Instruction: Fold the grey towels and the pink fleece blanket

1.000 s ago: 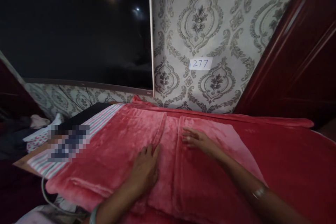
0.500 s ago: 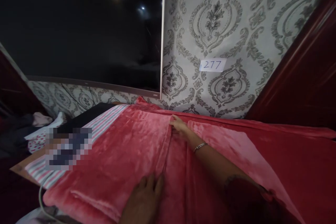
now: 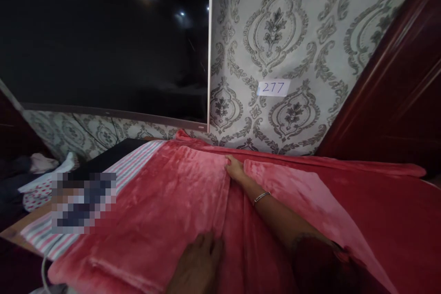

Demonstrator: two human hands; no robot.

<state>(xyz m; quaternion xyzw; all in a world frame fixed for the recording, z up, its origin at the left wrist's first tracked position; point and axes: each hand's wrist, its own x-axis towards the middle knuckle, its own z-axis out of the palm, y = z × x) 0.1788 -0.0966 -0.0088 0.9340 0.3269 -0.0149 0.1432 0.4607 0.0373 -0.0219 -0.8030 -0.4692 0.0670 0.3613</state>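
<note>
A red plush blanket [image 3: 161, 211] lies spread over the table, with a folded layer on the left whose edge runs from front to back. My right hand [image 3: 235, 168], a silver bangle on its wrist, reaches to the far corner of that layer and is closed on it, fingertips pinching the edge. Nearer to me, my left hand [image 3: 198, 264] is at the near part of the same edge, fingers pressed to the plush and slightly blurred; they appear closed on it. Right of my right arm lies another paler fold of the blanket.
A striped cloth [image 3: 136, 158] shows at the blanket's left, with a blurred-out patch on it. Behind it sits a flat black object [image 3: 103, 161]. A large dark TV screen [image 3: 110, 46] and a patterned wall with a paper label [image 3: 274, 87] stand behind. A cable [image 3: 44, 268] hangs at front left.
Both hands have shifted slightly to the right along with the folded edge, the left hand more plainly. The view has turned a little to the right.
</note>
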